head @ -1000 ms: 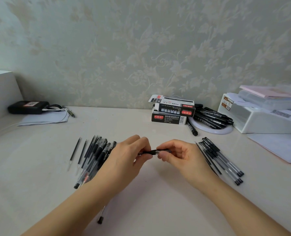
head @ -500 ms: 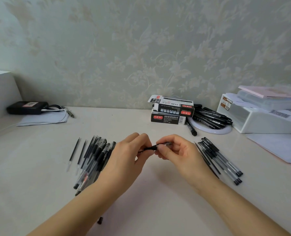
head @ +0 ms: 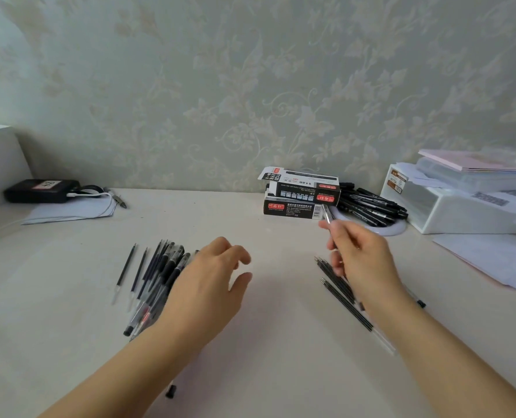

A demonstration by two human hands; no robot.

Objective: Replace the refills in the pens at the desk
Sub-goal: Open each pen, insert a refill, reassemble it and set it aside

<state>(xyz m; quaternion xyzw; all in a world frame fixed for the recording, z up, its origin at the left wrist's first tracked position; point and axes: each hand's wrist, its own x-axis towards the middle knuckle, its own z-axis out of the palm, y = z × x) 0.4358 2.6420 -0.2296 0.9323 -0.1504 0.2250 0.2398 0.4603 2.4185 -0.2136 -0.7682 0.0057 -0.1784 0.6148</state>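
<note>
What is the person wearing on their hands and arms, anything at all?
Nothing that shows. The left hand and right hand are bare, with no gloves, rings, watch or bracelet visible. Both forearms are uncovered to the picture's edge: no sleeves in view. The fingers look slender.

Upper left: a black case (head: 41, 190) beside a white cable (head: 89, 194) and paper sheet (head: 70, 212). Right edge: a white organiser (head: 449, 212) topped by a pink pad (head: 461, 160).

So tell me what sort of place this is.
Likely a home desk: a pale desktop against floral wallpaper, with stacked pen boxes, a white storage box holding papers, and loose pens and refills.
</note>
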